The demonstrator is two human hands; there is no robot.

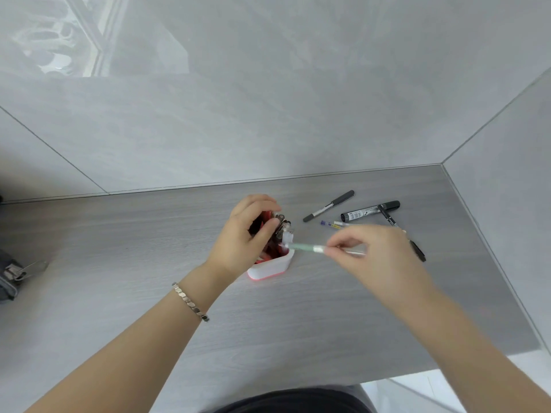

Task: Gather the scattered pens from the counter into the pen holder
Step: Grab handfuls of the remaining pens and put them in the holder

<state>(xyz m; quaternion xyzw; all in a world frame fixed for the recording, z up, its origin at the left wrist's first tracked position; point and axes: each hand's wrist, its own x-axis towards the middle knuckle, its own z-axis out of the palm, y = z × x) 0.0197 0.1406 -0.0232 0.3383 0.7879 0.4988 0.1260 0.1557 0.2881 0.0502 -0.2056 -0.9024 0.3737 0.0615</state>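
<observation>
A white pen holder (pixel 272 268) with a red inside stands mid-counter, with several pens in it. My left hand (pixel 244 234) reaches over the holder's top and its fingers are closed on the pens standing inside. My right hand (pixel 372 251) pinches a pale green pen (pixel 304 248) whose far end points left at the holder's rim. Loose on the counter behind my right hand lie a slim grey-capped pen (pixel 329 205), a thick black marker (pixel 369 210), a thin black pen (pixel 387 217) and a small blue-tipped pen (pixel 332 224). Another black pen (pixel 419 251) pokes out past my right hand.
The grey wood-grain counter (pixel 149 234) meets grey tiled walls at the back and right. A dark bag with a metal clasp (pixel 12 274) sits at the left edge. The counter's front edge runs along the lower right, with white floor below.
</observation>
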